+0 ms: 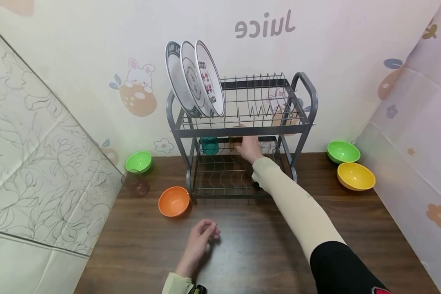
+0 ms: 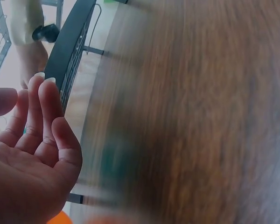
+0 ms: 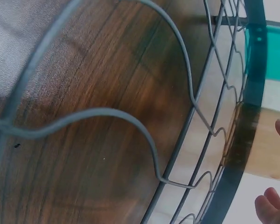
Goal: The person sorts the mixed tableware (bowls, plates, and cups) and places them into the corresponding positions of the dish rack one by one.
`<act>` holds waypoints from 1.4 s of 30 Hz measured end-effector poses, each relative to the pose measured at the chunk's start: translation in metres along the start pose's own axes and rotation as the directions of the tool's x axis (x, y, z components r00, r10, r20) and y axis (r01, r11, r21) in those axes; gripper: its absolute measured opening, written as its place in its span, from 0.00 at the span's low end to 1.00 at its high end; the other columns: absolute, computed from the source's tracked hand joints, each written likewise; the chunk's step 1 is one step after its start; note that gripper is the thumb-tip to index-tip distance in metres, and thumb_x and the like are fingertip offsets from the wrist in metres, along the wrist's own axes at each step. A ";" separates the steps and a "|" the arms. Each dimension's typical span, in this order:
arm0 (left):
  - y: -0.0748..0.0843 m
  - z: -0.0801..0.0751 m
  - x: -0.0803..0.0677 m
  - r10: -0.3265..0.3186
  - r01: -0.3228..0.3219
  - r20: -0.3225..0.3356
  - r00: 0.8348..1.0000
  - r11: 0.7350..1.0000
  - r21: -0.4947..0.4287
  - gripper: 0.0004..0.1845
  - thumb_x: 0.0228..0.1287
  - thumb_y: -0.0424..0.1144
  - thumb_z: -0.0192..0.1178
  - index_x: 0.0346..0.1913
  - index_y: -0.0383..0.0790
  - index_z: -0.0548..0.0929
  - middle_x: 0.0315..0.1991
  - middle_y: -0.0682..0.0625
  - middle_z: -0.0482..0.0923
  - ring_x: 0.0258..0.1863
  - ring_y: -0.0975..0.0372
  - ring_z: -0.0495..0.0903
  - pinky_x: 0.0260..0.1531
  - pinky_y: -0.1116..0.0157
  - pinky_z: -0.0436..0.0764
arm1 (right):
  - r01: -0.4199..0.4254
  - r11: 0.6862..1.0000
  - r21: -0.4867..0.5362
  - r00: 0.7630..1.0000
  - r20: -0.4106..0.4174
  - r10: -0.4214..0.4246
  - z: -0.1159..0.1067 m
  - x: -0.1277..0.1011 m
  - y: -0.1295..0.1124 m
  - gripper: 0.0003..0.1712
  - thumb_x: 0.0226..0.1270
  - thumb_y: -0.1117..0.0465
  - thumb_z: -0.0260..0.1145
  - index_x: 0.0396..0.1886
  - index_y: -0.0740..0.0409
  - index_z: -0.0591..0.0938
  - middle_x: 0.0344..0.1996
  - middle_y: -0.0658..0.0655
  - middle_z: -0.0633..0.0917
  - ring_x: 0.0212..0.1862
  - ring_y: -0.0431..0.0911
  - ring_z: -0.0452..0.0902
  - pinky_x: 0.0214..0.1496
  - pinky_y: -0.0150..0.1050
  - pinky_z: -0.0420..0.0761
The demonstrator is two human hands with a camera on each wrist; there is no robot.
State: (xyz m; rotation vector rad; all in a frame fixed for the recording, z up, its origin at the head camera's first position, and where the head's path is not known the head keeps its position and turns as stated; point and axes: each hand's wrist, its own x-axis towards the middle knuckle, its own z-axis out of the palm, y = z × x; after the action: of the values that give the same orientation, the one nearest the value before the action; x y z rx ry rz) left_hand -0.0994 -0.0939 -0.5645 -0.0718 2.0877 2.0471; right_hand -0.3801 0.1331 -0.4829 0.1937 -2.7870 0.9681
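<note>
My right hand (image 1: 248, 148) reaches into the lower tier of a grey two-tier wire dish rack (image 1: 242, 130). It is at an amber translucent cup (image 1: 236, 141) that stands beside a teal cup (image 1: 209, 145). In the right wrist view its fingertips (image 3: 270, 205) show at the edge next to the amber cup (image 3: 261, 144), spread and not wrapped round it. The teal cup (image 3: 275, 51) is behind. My left hand (image 1: 202, 236) hovers low over the dark wood table (image 1: 250, 245) with fingers loosely curled and nothing in it; its bare palm (image 2: 32, 158) faces the left wrist camera.
Three plates (image 1: 194, 79) stand in the rack's upper tier at the left. An orange bowl (image 1: 174, 201), a green bowl (image 1: 139, 161) and a glass (image 1: 136, 184) sit left of the rack. A green bowl (image 1: 343, 151) and a yellow bowl (image 1: 355, 176) sit right. Walls enclose the table.
</note>
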 end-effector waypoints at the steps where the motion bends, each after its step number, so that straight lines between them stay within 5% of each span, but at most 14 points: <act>1: 0.000 -0.001 0.000 -0.001 0.001 -0.006 1.000 1.000 -0.001 0.18 0.73 0.43 0.57 0.49 0.27 0.77 0.36 0.44 0.84 0.36 0.50 0.83 0.40 0.57 0.78 | 0.007 1.000 0.003 1.000 0.000 -0.007 -0.001 -0.002 -0.001 0.54 0.61 0.63 0.73 0.80 0.48 0.52 0.74 0.66 0.61 0.70 0.65 0.59 0.50 0.57 0.75; 9: 0.000 -0.011 0.001 -0.001 0.002 -0.036 0.999 1.000 0.024 0.18 0.75 0.43 0.56 0.51 0.28 0.77 0.39 0.43 0.84 0.38 0.49 0.83 0.44 0.55 0.78 | 0.051 0.998 0.031 0.999 -0.021 -0.050 -0.011 -0.022 -0.013 0.49 0.65 0.60 0.69 0.80 0.51 0.53 0.73 0.67 0.60 0.74 0.62 0.51 0.68 0.56 0.63; 16: 0.003 -0.018 0.001 0.032 -0.031 -0.059 0.998 0.999 0.014 0.15 0.75 0.40 0.55 0.49 0.28 0.77 0.37 0.43 0.83 0.38 0.46 0.83 0.45 0.57 0.79 | 0.002 0.998 0.066 1.000 0.001 -0.002 -0.026 -0.050 -0.021 0.41 0.69 0.53 0.64 0.73 0.71 0.60 0.72 0.71 0.59 0.73 0.65 0.50 0.69 0.60 0.60; 20: 0.006 -0.024 0.001 0.029 -0.028 -0.073 0.997 0.999 0.016 0.16 0.75 0.40 0.56 0.49 0.27 0.76 0.37 0.43 0.83 0.40 0.44 0.83 0.46 0.57 0.79 | 0.022 0.994 0.106 0.999 -0.035 -0.018 -0.036 -0.068 -0.026 0.44 0.68 0.52 0.65 0.75 0.68 0.59 0.74 0.68 0.57 0.74 0.63 0.50 0.70 0.60 0.58; 30: 0.024 -0.042 -0.002 0.040 -0.028 -0.143 0.989 0.996 0.085 0.14 0.77 0.41 0.54 0.50 0.32 0.78 0.39 0.43 0.83 0.41 0.49 0.82 0.50 0.51 0.77 | 0.125 0.963 0.240 0.985 -0.144 -0.092 -0.057 -0.131 -0.026 0.40 0.65 0.56 0.70 0.73 0.58 0.64 0.64 0.62 0.70 0.62 0.58 0.68 0.58 0.54 0.72; 42: 0.045 -0.089 0.004 0.101 -0.069 -0.235 0.967 0.988 0.141 0.18 0.76 0.43 0.55 0.51 0.28 0.76 0.41 0.39 0.82 0.41 0.53 0.82 0.49 0.57 0.80 | 0.120 0.911 0.395 0.988 -0.139 -0.070 -0.039 -0.230 0.005 0.30 0.63 0.64 0.72 0.64 0.59 0.74 0.57 0.57 0.78 0.57 0.53 0.75 0.54 0.55 0.78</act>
State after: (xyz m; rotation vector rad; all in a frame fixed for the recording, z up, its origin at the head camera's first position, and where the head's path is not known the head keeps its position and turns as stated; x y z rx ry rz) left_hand -0.1221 -0.1808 -0.5203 -0.2248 2.4061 2.0315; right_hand -0.1520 0.1759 -0.5056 0.3117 -2.4129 1.4661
